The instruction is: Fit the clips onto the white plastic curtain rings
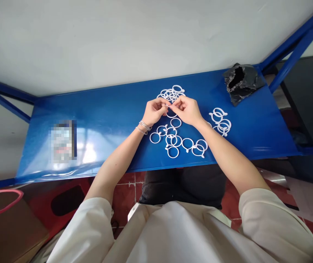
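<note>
A white plastic ring (171,114) sits on the blue desk (112,109) directly below the point where the left grip (154,111) and right grip (186,109) meet, its upper edge hidden by them. Both grips are closed to a pinch and touch each other; whether they have hold of the ring or another small item cannot be told. A heap of rings (171,93) lies just beyond the grips. Loose rings (177,140) lie nearer the person, and a cluster of rings (221,122) lies right of the right grip. A black plastic bag (241,82) stands farther right, at the desk's back edge.
</note>
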Demonstrator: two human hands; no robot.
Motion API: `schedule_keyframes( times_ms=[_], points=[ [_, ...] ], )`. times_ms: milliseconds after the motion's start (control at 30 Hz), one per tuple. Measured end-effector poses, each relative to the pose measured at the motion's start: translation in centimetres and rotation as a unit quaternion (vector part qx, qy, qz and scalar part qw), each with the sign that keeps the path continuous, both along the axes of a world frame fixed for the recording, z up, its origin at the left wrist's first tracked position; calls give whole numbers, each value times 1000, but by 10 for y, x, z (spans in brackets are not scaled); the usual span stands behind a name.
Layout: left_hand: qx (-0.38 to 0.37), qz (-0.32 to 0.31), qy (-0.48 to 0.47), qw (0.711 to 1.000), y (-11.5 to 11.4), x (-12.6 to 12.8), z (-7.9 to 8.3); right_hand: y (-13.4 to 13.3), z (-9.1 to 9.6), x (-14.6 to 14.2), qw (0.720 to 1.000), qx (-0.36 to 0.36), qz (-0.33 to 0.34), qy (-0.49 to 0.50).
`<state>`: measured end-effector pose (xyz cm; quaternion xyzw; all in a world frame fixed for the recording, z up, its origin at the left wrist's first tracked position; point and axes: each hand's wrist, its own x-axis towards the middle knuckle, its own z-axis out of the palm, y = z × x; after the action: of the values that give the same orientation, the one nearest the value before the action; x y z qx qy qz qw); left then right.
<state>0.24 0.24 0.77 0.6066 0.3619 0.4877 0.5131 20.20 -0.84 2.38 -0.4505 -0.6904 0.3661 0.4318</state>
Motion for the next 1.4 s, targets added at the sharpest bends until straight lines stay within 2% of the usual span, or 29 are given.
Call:
schedule_keyframes(
  times_ms=[300, 633, 867, 1167, 1400],
  points=[
    [-17, -22, 1, 1000, 1, 1, -4, 3, -5, 0, 1000, 7, -25, 16],
    [2, -6, 6, 1000, 3, 6, -16, 8, -6, 1, 998, -3, -61, 30],
    [38, 13, 58, 997, 2, 5, -13, 15, -11, 5, 997, -23, -54, 41],
    [28, -15, 58, 998, 1, 3, -8, 23, -18, 13, 995, -74, -39, 46],
    [1, -21, 45, 999, 3, 4, -7, 16, 2, 4, 984, -139, -104, 32]
  ],
)
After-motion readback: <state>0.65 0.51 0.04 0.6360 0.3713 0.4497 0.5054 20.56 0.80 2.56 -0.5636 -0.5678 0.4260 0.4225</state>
